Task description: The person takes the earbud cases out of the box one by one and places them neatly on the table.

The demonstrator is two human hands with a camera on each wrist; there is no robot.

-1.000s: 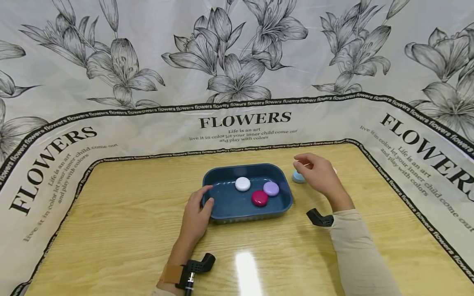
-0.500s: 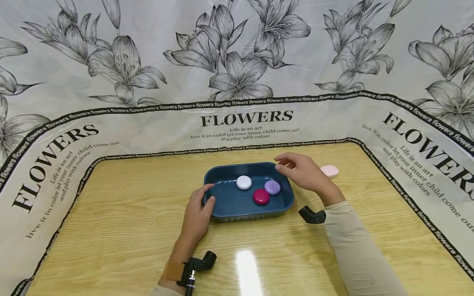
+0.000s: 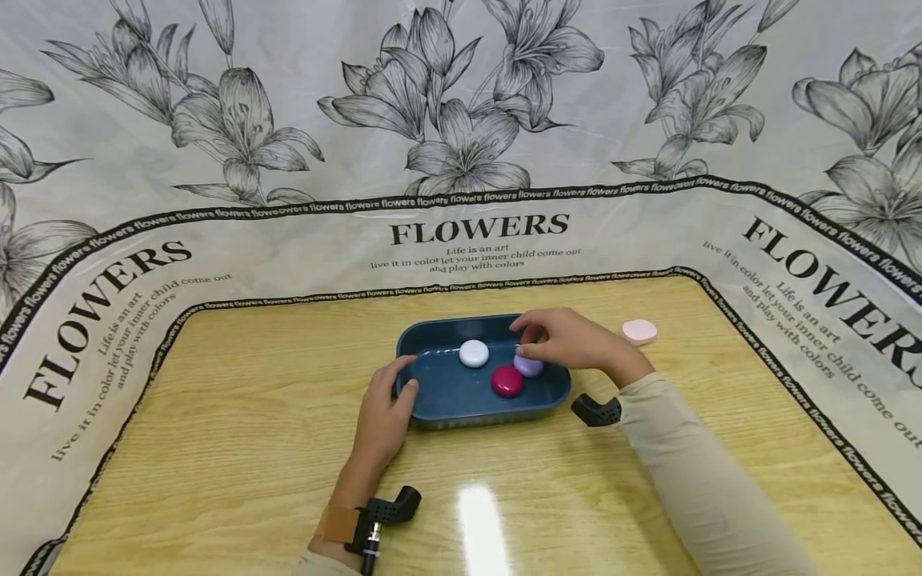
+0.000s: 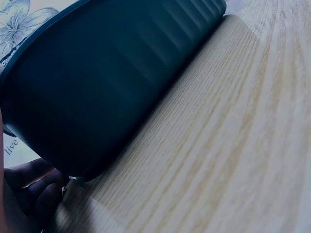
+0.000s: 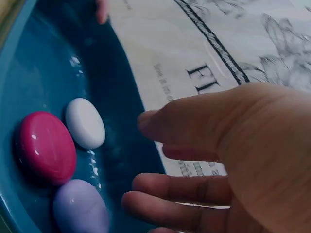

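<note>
Yellowish wood-grain table (image 3: 252,448). Behind the table and along its left and right sides, white cloth (image 3: 634,236) printed with large grey lily drawings (image 3: 464,148). Lower, closer to the table, black word FLOWERS (image 3: 479,230) at back and on both sides, above smaller lettering (image 3: 475,259). Along the table's far edge, narrow black band (image 3: 432,291). On the table's near part, white glare (image 3: 481,528).

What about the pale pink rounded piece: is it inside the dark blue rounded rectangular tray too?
No, the pink piece lies on the light wood-grain table, outside the blue tray.
</note>
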